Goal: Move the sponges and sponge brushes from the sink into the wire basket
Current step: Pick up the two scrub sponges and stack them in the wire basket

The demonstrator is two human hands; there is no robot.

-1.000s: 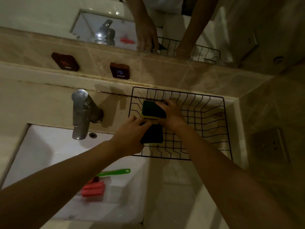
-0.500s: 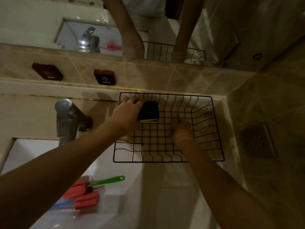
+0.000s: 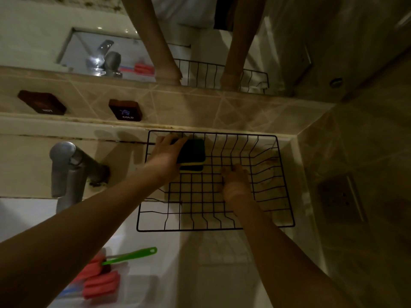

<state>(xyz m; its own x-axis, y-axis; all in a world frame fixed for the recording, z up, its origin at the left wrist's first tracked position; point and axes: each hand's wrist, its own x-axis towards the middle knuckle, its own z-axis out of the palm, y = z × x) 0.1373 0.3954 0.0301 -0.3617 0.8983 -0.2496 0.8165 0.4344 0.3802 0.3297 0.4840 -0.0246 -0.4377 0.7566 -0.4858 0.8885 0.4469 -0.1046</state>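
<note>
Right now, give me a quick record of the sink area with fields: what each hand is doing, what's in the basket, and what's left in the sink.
left hand: resting on the dark green and yellow sponges at the basket's far left corner
right hand: inside the wire basket, empty, fingers down on the wire floor
basket contents: two stacked sponges, nothing else visible
sink: pink sponge brushes, one with a green handle
faucet: no water seen running
task status: sponges in, brushes not yet moved
</note>
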